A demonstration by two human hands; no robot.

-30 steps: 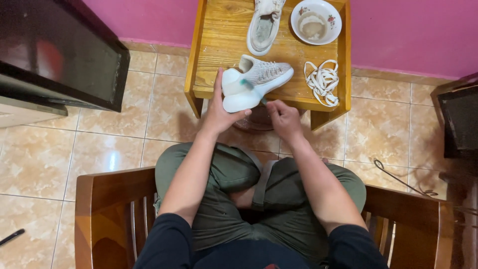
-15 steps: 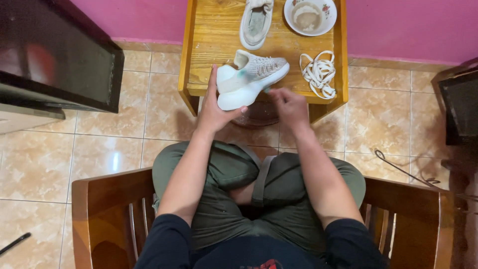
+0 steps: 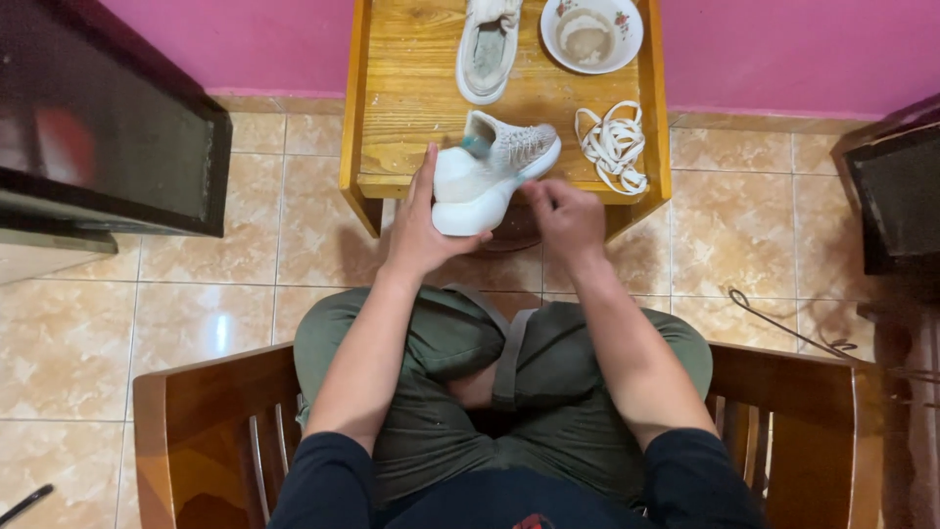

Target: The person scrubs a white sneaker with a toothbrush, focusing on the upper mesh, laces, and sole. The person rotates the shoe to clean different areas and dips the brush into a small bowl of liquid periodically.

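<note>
Left hand [image 3: 423, 227] clamps the white sneaker [image 3: 490, 168] by its heel, steadying it over the small wooden table [image 3: 411, 98] at the near edge; right hand [image 3: 566, 217] is curled, fingertips at the sole's side. Loose laces [image 3: 613, 145] wait at the right edge.

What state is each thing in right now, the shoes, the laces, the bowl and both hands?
Near shoe: unlaced, tilted, heel held up off the table.
Far shoe: unlaced, flat on the table.
Laces: loose bundle.
Bowl: upright, murky liquid inside.
Left hand: gripping the heel.
Right hand: closed, at the sole.
</note>
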